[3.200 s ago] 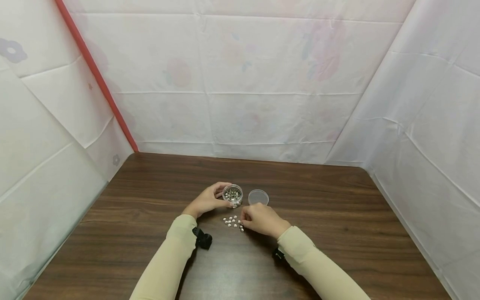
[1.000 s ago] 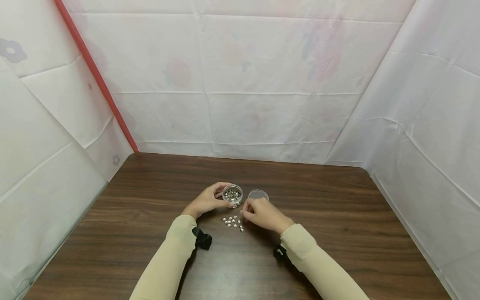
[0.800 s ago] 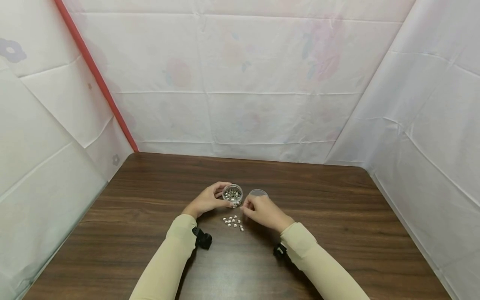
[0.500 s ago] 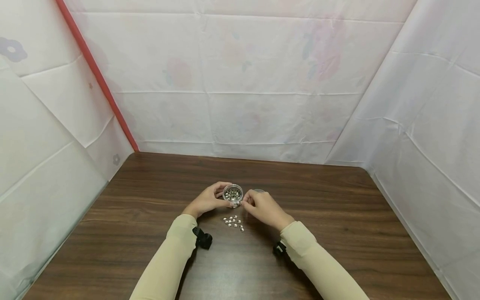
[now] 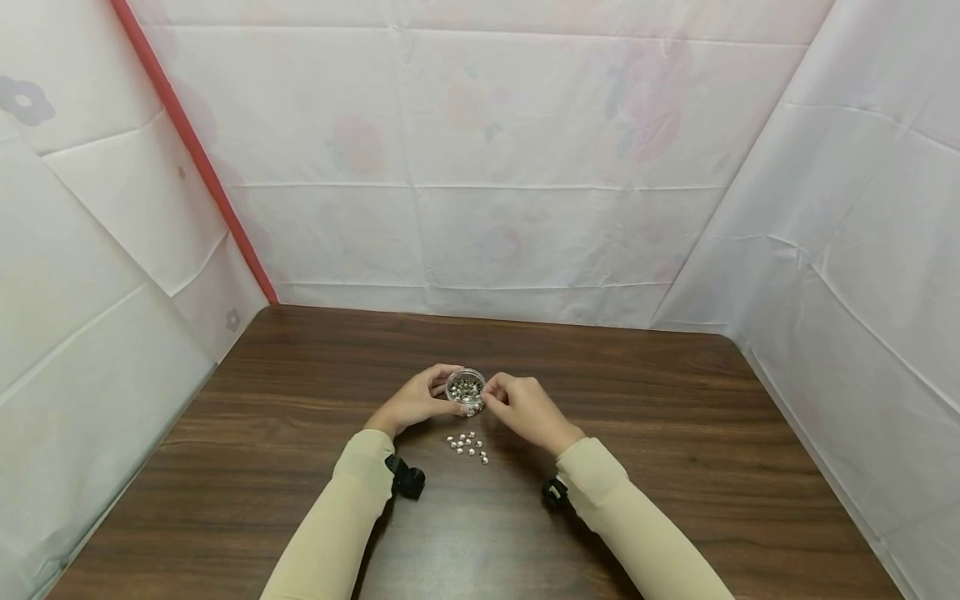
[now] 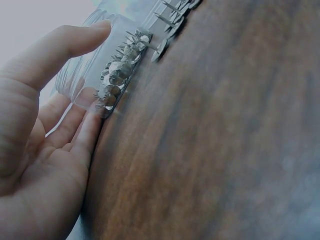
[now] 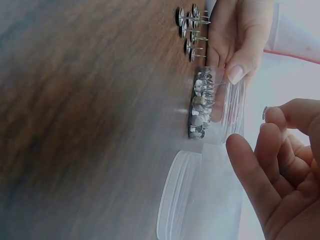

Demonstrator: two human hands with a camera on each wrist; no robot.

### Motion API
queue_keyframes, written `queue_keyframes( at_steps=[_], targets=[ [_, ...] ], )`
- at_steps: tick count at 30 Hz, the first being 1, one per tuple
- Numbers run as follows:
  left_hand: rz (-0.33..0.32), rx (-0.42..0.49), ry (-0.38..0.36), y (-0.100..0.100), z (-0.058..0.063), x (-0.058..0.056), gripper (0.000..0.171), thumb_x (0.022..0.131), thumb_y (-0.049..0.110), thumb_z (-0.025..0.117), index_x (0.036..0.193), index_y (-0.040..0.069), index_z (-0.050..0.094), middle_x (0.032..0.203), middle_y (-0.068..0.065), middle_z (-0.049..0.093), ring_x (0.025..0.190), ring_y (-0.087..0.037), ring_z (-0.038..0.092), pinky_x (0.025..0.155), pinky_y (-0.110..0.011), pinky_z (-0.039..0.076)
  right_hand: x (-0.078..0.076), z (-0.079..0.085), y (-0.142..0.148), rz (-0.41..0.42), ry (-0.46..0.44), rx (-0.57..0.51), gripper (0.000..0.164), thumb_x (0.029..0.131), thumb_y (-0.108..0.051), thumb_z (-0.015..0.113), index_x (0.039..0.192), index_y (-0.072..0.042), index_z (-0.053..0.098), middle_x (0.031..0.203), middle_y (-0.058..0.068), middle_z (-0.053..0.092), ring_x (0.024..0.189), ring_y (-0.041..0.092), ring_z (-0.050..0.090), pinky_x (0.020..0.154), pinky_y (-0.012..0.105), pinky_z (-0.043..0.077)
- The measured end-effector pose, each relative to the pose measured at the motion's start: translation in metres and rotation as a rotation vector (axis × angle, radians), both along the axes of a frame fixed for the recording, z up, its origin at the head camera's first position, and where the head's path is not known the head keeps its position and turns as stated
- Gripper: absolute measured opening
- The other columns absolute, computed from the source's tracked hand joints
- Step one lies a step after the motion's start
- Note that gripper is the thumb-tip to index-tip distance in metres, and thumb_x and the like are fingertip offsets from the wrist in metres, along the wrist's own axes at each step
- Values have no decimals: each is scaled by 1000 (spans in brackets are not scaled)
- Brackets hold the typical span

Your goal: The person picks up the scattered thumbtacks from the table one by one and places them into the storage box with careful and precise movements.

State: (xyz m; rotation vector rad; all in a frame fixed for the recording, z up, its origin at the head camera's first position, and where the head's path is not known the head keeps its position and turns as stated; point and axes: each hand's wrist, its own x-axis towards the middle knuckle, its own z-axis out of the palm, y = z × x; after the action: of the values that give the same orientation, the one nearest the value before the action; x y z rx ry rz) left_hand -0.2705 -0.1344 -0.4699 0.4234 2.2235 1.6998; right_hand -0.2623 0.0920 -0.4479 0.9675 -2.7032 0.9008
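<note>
My left hand (image 5: pixel 416 400) grips a clear round jar (image 6: pixel 95 55) from its left side, thumb at the front and fingers behind. Many silver thumbtacks (image 7: pixel 200 107) lie in the bottom of the open jar, which stands on the table. My right hand (image 5: pixel 525 408) is at the jar's right rim, fingertips curled together. In the right wrist view its thumb and forefinger pinch a small silver thumbtack (image 7: pixel 265 113), mostly hidden by the fingertips. Several loose thumbtacks (image 5: pixel 460 443) lie in front of the jar, points up in the right wrist view.
A clear round lid (image 7: pixel 172 200) lies on the table right of the jar, hidden behind my right hand in the head view. The brown wooden table (image 5: pixel 637 400) is bounded by white cloth walls (image 5: pixel 480 233) at the back and sides.
My right hand has moved from the loose thumbtacks up and away to the jar's rim, covering the lid from the head view. My left hand and the jar have stayed in place.
</note>
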Motion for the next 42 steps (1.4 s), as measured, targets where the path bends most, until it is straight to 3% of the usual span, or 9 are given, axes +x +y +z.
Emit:
queue_keyframes(
  at_steps=[10, 17, 20, 26, 42],
  targets=[
    [5, 4, 4, 0, -2, -1, 72, 75, 18, 78, 137, 12, 43, 139, -14, 43, 129, -26, 35, 106, -48, 35, -14, -2, -7, 4, -46, -3, 7, 91, -20, 60, 89, -16, 65, 63, -11, 59, 50, 2, 48, 45, 21, 43],
    [20, 3, -4, -2, -26, -14, 75, 73, 22, 80, 138, 18, 43, 142, -11, 41, 129, -25, 34, 107, -49, 34, -21, -5, -11, -13, -84, 39, 7, 92, -23, 59, 90, -18, 64, 64, -11, 58, 49, 4, 48, 45, 22, 43],
    [38, -2, -1, -1, -29, -15, 74, 71, 25, 82, 135, 23, 45, 142, -6, 40, 130, -24, 34, 107, -50, 33, -24, -5, -14, -12, -79, 51, 8, 92, -24, 59, 90, -19, 64, 63, -10, 57, 48, 4, 47, 44, 21, 43],
    [59, 1, 11, -1, -29, -14, 70, 69, 29, 83, 130, 30, 49, 137, -1, 45, 127, -20, 37, 106, -48, 36, -26, -4, -19, -31, -71, 86, 9, 92, -26, 58, 91, -20, 65, 62, -9, 55, 44, 5, 43, 41, 22, 38],
    [49, 20, 23, -1, -30, -15, 70, 69, 27, 83, 130, 26, 48, 132, -1, 51, 118, -14, 47, 100, -46, 43, -30, -10, -23, -92, -90, 137, 18, 93, -37, 56, 103, -25, 64, 65, -10, 56, 44, 7, 45, 38, 24, 38]
  ],
)
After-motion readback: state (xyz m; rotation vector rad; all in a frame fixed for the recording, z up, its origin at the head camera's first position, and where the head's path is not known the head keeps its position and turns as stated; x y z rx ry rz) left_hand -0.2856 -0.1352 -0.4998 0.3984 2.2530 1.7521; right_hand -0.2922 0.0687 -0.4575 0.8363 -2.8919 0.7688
